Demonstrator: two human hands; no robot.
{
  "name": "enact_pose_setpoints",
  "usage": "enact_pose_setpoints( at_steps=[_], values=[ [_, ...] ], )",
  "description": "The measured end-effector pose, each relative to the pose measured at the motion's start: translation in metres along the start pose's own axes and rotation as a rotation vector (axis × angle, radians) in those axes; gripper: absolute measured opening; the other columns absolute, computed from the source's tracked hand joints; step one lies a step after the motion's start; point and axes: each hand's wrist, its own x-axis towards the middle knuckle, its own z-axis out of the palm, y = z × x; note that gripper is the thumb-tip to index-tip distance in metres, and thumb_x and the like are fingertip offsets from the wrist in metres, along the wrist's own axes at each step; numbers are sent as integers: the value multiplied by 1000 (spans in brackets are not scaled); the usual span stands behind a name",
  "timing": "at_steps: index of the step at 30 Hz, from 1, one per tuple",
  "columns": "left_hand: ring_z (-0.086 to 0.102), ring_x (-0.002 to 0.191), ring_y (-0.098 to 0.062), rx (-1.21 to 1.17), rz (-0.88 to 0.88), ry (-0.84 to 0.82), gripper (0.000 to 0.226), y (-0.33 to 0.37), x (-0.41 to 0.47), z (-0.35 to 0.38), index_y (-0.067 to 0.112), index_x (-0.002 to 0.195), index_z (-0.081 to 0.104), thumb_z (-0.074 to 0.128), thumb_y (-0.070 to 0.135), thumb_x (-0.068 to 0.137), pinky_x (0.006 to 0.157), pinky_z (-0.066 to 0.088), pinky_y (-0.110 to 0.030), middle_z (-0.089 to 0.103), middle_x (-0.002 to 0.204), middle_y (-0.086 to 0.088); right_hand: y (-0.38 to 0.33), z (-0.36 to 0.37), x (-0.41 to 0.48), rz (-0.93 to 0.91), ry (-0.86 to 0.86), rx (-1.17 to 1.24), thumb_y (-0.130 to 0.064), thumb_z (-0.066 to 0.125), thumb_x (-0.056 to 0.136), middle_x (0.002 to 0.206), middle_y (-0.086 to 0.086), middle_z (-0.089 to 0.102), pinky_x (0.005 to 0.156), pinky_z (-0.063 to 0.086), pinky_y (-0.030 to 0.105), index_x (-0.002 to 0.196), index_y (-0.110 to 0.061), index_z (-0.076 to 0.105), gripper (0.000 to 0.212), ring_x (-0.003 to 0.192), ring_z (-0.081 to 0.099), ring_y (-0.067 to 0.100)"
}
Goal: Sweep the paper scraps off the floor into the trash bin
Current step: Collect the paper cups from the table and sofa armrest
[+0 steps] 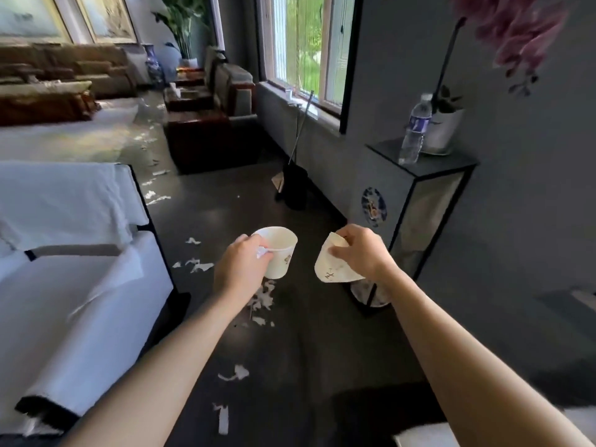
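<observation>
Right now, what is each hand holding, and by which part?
The left hand grips an upright paper cup at its rim and side. The right hand pinches a flattened paper cup near its upper edge.

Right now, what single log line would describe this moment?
left hand: holds paper cup | right hand: holds flattened cup | paper scraps: on floor | broom: leaning, untouched

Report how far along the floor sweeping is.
Done: nothing swept; paper scraps lie along the floor. In hand: the left hand grips a paper cup, the right hand pinches a flattened paper cup. Left: the broom leans untouched below the window, so all sweeping remains.
</observation>
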Motion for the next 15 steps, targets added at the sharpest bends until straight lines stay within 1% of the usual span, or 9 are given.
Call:
enact_pose_setpoints(
  at_steps=[2, 4, 5, 9, 11, 13, 15],
  values=[
    [50, 82, -21, -4, -23, 22, 15, -14, 53, 10, 18, 102, 67, 63, 25, 89, 65, 40, -31, 61, 99, -1, -11, 12, 61, -25, -43, -4, -23, 67, 86, 113, 5, 62, 68, 40, 23, 119, -16, 59, 35, 91, 52, 15],
    [55, 85, -24, -19, -52, 33, 15, -30, 107, 27, 18, 102, 68, 64, 24, 89, 67, 44, -34, 61, 98, -1, -17, 27, 123, -39, -71, 6, -23, 67, 86, 113, 5, 62, 58, 38, 18, 120, -17, 58, 36, 90, 52, 15],
    [57, 86, -26, -31, -63, 36, 14, -37, 135, 37, 18, 101, 68, 64, 24, 88, 68, 46, -35, 61, 98, -2, -19, 36, 154, -41, -79, 15, -23, 68, 86, 113, 5, 62, 56, 37, 16, 120, -17, 58, 36, 90, 52, 15],
    [59, 85, -27, -37, -82, 40, 11, -73, 256, 88, 19, 97, 68, 64, 23, 87, 66, 45, -34, 60, 95, -1, -20, 72, 286, -37, -96, 19, -24, 69, 86, 113, 3, 61, 64, 39, 19, 120, -17, 58, 37, 90, 51, 13],
    [60, 85, -29, -54, -59, 19, 11, -93, 326, 112, 16, 95, 68, 65, 21, 86, 70, 50, -40, 60, 94, -2, -25, 86, 360, -43, -110, 20, -25, 68, 86, 114, 2, 60, 61, 39, 18, 121, -18, 58, 37, 90, 50, 12],
    [61, 85, -32, -61, -32, -20, 11, -107, 398, 129, 14, 94, 68, 67, 18, 84, 74, 52, -45, 59, 92, -4, -36, 95, 434, -33, -101, 24, -25, 69, 86, 113, 2, 60, 59, 38, 15, 121, -18, 59, 38, 90, 51, 12],
    [61, 83, -33, -60, -19, -27, 11, -116, 470, 140, 15, 93, 69, 68, 18, 82, 73, 52, -45, 58, 89, -2, -50, 98, 504, -31, -91, 41, -25, 69, 85, 111, 0, 60, 59, 38, 16, 121, -19, 59, 37, 91, 52, 12]
  ],
)
